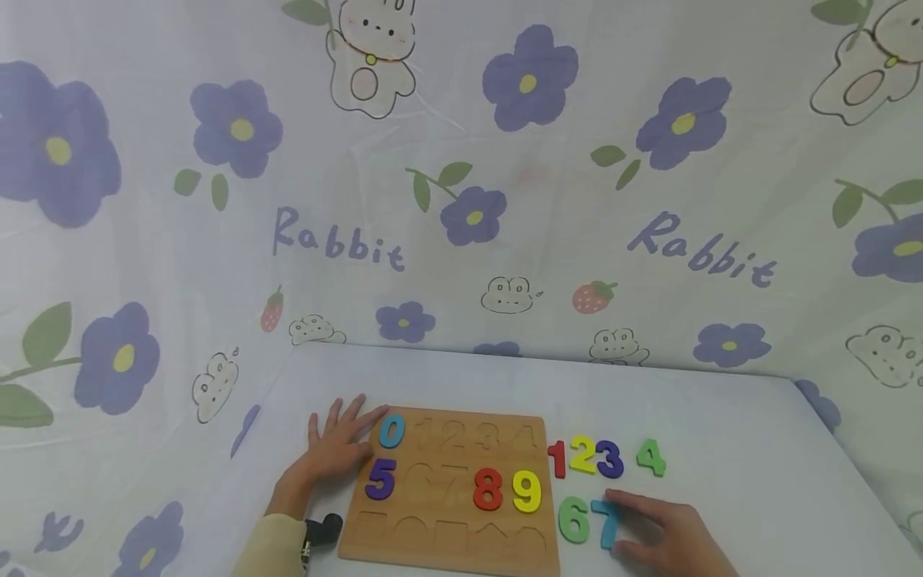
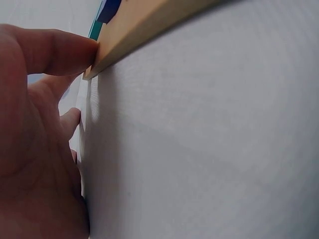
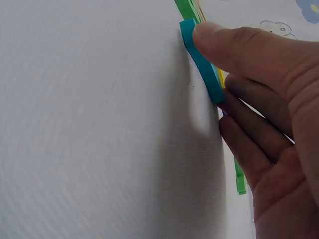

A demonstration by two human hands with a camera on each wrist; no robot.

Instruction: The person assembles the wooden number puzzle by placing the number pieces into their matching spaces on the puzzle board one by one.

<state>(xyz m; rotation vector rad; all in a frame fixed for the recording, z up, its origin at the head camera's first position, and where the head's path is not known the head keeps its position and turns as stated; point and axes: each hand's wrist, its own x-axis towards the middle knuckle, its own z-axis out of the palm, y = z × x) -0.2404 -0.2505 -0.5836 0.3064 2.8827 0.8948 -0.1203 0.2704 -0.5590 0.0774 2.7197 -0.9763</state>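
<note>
A wooden number board [image 1: 425,525] lies on the white table with outlined recesses. A blue 0 [image 1: 392,431], a purple 5 [image 1: 380,479], a red 8 [image 1: 488,489] and a yellow 9 [image 1: 526,490] are on it. My left hand [image 1: 337,449] rests at the board's left edge, fingers spread, with the thumb [image 2: 65,50] against the side. To the right of the board, my right hand [image 1: 674,533] pinches a blue number 7 [image 1: 606,523], thumb at its lower end and index finger at its top. In the right wrist view, the 7 [image 3: 202,62] is seen edge-on.
Right of the board lie a red 1 [image 1: 558,459], a yellow 2 [image 1: 582,454], a purple 3 [image 1: 609,459] and a green 4 [image 1: 651,457]. A green 6 [image 1: 574,519] sits between the board and the 7. Patterned cloth [image 1: 461,160] hangs behind the table.
</note>
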